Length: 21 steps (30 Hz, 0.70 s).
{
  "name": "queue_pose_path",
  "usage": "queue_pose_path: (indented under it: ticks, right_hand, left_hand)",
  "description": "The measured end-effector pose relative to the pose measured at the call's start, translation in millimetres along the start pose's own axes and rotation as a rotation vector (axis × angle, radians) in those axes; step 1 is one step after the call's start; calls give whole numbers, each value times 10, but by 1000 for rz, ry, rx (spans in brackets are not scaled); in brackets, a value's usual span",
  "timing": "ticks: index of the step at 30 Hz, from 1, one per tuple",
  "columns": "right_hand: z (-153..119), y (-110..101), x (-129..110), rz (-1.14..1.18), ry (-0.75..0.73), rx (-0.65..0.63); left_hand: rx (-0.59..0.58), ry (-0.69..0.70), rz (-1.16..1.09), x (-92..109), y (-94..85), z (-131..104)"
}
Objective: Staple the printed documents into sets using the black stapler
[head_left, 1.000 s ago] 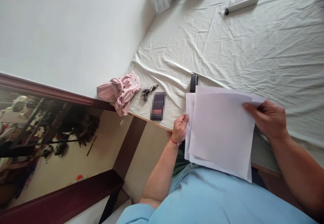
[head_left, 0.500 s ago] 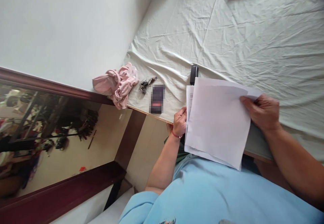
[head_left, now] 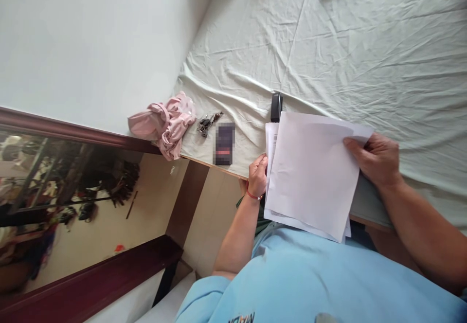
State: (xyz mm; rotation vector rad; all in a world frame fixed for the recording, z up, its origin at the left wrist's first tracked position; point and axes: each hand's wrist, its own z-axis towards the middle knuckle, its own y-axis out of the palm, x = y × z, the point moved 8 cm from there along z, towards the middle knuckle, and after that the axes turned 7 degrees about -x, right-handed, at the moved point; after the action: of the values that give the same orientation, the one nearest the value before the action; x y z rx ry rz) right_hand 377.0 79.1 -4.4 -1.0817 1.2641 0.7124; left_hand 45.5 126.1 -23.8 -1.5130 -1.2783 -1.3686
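Note:
Several sheets of paper (head_left: 314,177) lie loosely over one another in front of my blue shirt; the top one shows a blank side, and print peeks out along the left edge of those beneath. My left hand (head_left: 258,173), with a red string on its wrist, pinches the stack's left edge. At the upper right corner my right hand (head_left: 377,160) grips the top sheet between thumb and fingers, bending that corner. Just beyond the sheets' top edge sits a black object that looks like a stapler (head_left: 276,107), its near end hidden by paper.
A pale wrinkled sheet (head_left: 346,60) covers the bed. Left of the papers lie a blurred dark rectangular item (head_left: 224,143), a bunch of keys (head_left: 207,124) and a crumpled pink cloth (head_left: 164,121). A wood-framed mirror (head_left: 91,206) stands at the left, below the white wall (head_left: 91,36).
The view has shifted slightly, so most things appear a little further left. Both hands keep their hold on the paper, with a lower sheet's corner now showing at bottom right.

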Motion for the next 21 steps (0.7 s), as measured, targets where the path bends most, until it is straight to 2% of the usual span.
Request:
queue_pose_path:
  ticks: [12, 21]
  right_hand:
    - [33, 7, 24, -64, -71, 0]
    - [31, -8, 54, -66, -39, 7]
  left_hand:
    - [-8, -18, 60, 47, 27, -31]
    - [17, 38, 172, 147, 44, -48]
